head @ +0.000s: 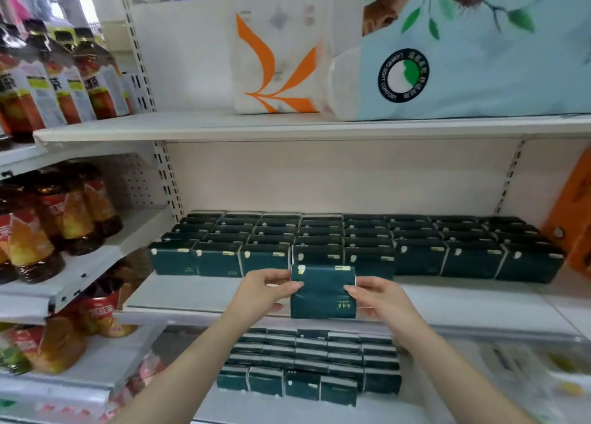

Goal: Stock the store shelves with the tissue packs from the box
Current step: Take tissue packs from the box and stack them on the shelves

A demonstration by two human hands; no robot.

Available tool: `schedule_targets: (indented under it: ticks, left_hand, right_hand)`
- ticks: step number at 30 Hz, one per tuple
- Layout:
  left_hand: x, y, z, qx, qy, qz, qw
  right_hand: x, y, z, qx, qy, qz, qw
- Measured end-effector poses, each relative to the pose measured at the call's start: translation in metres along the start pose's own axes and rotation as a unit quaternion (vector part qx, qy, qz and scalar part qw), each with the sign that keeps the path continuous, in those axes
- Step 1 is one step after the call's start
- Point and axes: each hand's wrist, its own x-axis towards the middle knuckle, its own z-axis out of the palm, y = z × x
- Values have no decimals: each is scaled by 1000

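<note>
Crowded shelf (192, 292); left grip (265, 291) and right grip (374, 295) pinch a tissue pack (323, 292), sloppy shove might topple the front row (415, 260).

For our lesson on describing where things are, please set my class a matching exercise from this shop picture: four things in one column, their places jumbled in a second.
Things
1. lone tissue pack
2. drink bottles
3. pale blue bundle
4. orange box

Places
A. top shelf, on the right
B. shelving on the left
C. gripped between left hand and right hand
D. right end of the middle shelf

Pairs: 1-C, 2-B, 3-A, 4-D
</note>
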Motion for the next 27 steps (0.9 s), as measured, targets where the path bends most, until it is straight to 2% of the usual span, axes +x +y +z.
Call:
schedule_targets:
  ticks: [15,20,24,27]
  left_hand:
    - [75,51,177,52,-114,62,990]
    - [88,54,206,65,-87,62,992]
    - [97,54,212,133,-55,65,987]
    - [97,49,215,193,-35,72,978]
  right_hand:
    - [20,19,-179,-77,79,-23,994]
    - [27,34,-200,-108,84,-40,990]
    - [36,43,-203,-149,95,-49,983]
    - [47,46,-203,-263,125,-56,955]
